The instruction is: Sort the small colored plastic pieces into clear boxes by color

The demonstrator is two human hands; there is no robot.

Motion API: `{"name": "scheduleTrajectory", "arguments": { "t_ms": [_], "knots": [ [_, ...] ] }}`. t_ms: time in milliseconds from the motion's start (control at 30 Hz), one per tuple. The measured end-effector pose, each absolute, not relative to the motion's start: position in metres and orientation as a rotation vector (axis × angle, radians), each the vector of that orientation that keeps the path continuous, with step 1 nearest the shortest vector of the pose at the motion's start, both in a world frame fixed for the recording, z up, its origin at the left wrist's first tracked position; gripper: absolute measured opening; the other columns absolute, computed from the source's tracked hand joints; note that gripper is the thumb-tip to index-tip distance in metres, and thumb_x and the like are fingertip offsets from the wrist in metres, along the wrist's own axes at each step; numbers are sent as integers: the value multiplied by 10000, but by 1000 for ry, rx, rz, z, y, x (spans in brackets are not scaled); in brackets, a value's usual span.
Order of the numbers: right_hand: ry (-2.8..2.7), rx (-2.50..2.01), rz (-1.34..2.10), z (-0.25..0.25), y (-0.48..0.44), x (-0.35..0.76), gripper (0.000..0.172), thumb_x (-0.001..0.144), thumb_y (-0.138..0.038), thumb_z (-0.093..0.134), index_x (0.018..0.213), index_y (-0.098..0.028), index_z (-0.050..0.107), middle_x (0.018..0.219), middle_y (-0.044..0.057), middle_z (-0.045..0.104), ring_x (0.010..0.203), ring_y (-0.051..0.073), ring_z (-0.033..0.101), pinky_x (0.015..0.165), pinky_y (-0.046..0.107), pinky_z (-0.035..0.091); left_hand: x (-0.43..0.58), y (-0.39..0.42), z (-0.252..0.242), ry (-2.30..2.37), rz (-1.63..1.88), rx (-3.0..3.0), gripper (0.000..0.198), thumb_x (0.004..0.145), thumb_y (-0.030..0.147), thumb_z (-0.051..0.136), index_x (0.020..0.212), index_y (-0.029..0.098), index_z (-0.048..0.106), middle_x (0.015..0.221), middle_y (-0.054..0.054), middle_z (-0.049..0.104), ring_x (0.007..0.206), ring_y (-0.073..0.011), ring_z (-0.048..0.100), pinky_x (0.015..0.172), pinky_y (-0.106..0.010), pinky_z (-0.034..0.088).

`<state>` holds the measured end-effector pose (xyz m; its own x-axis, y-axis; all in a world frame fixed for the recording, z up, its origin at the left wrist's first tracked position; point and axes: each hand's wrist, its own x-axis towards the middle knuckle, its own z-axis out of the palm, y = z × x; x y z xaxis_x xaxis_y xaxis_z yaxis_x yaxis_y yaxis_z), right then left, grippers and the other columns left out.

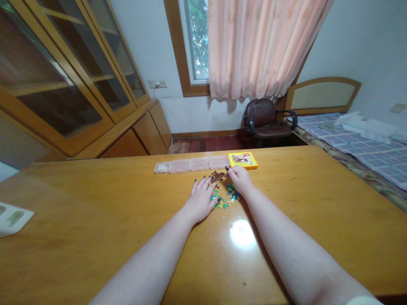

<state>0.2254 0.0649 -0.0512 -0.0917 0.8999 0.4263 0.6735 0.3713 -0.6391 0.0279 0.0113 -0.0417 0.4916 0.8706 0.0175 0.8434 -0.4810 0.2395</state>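
My left hand (202,200) lies flat on the wooden table with its fingers spread, beside a scatter of tiny green, blue, yellow and white toy bricks (224,205). My right hand (241,179) is on the other side of them, its fingers curled in; whatever they may hold is too small to see. Between the fingertips of both hands sits a heap of small brown bricks (217,176). Just beyond is a clear plastic tray (199,164) split into several compartments, with a pale piece in its left end. A yellow printed box (243,160) touches or nearly touches its right end.
The glossy wooden table (95,212) reflects a bright light. A white object with oval recesses (14,219) is at its left edge. Behind stand a glass-fronted cabinet (111,112), a brown office chair (263,116) and, at right, a bed (359,140).
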Motion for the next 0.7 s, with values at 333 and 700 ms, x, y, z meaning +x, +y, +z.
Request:
{"name": "scheduleTrajectory", "arguments": {
  "t_ms": [333,700],
  "knots": [
    [-1525,-1354,526,-58,68,229,391,846,-347,395,635,-163,668,678,47,661,708,176,590,686,277,420,26,15,-48,1520,184,2493,549,867,443,428,1370,224,402,1484,-136,276,1377,-317,192,1109,-539,116],
    [-740,-1222,669,-76,69,248,372,806,-489,447,834,-149,594,656,4,595,509,107,563,523,237,465,11,36,-65,1674,642,2102,590,867,370,421,1397,129,328,1480,-185,255,1361,-307,251,1099,-501,225]
  ]
}}
